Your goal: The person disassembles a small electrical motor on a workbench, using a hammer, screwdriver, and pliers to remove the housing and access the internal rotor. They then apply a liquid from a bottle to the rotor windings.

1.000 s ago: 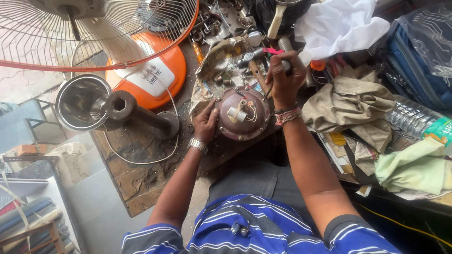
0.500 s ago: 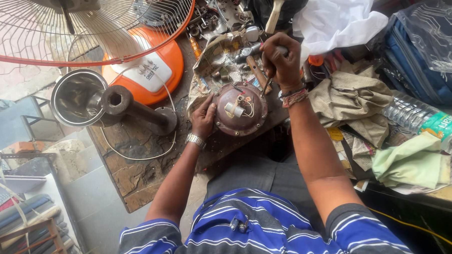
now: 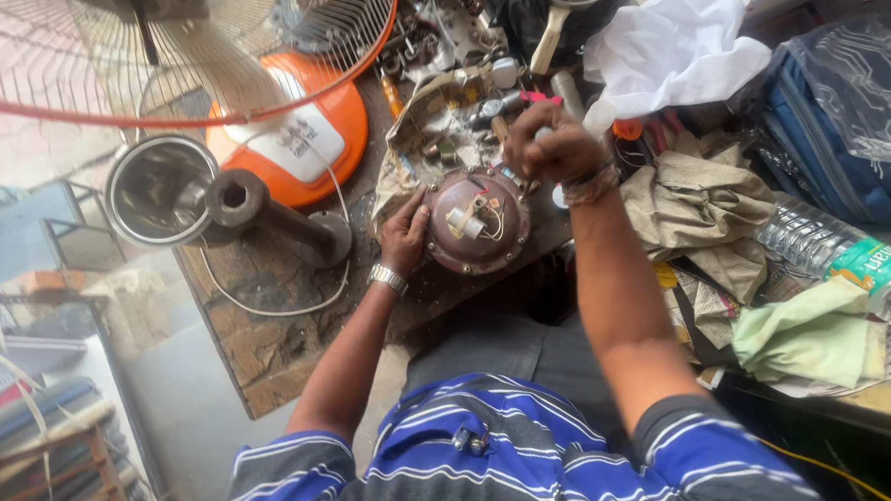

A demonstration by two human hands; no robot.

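Round brown motor (image 3: 476,222) sits on surface (image 3: 269,286), cover already off, wires and white part bare. Left hand (image 3: 405,232) steadies its side, fingers curled against casing. Right hand (image 3: 553,150) just above, fingers clamped on thin tool (tip hidden). Motor not yet closed up.

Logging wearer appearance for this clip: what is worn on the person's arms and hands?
Both hands are bare, with no gloves. The left hand has a silver metal wristwatch at the wrist. The right hand has a beaded bracelet at the wrist. Forearms are uncovered; short sleeves of a blue, grey and white striped shirt end above the elbows.
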